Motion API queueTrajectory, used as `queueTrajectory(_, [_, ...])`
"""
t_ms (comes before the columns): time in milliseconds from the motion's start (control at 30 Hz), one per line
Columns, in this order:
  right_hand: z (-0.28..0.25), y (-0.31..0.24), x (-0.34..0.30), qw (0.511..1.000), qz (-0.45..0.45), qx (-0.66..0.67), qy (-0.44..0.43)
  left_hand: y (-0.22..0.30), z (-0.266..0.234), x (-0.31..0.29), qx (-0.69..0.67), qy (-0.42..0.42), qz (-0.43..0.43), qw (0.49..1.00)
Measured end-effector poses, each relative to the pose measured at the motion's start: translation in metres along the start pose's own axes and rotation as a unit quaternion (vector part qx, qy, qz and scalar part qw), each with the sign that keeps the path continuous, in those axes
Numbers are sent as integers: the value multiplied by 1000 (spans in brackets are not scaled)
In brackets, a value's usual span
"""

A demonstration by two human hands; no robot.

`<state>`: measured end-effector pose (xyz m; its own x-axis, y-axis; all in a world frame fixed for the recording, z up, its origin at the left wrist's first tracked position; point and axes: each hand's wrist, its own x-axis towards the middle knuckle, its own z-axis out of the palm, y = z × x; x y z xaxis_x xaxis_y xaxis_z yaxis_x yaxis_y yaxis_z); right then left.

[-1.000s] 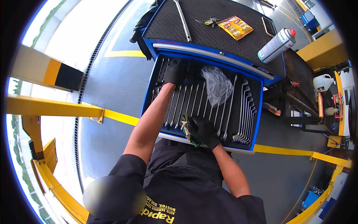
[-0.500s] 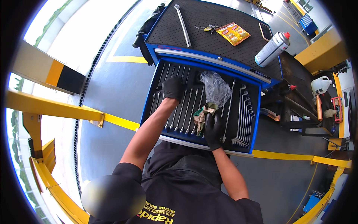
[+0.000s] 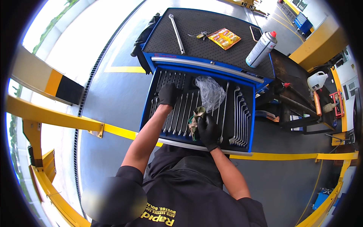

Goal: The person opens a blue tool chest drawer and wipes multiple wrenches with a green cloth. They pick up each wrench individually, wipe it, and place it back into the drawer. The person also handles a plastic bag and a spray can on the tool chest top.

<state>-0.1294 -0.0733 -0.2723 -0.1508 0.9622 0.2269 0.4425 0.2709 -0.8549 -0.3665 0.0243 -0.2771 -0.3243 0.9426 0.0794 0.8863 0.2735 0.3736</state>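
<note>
Crumpled plastic bag [image 3: 210,92] amid the wrenches [image 3: 177,109], drawer's [image 3: 252,125] right wrench rows unobstructed.

The scene is viewed from a single head-worn fisheye camera, aimed steeply downward and forward. The open tool drawer [image 3: 200,109] is seen from close above, with edges bent toward the rim.

one spray can [image 3: 260,49], two gloved hands [image 3: 168,94]

The gloved left hand [image 3: 168,94] rests on the wrenches [image 3: 177,109] in the open blue drawer [image 3: 247,145]. The gloved right hand [image 3: 208,128] clutches a rag [image 3: 195,120] beside a crumpled plastic bag [image 3: 211,92]. A spray can [image 3: 261,49] stands on the cabinet top.
</note>
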Motion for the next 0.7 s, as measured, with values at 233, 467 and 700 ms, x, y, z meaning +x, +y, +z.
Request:
queueTrajectory(233, [-1,0,3,999,-5,24,-29,23,24,8,65,95,-10,993])
queueTrajectory(467, [0,1,3,999,-50,17,2,12,20,5,21,77,2,997])
queueTrajectory(700, [-8,-16,2,999,-30,15,-8,-15,3,5,-41,-3,-71,997])
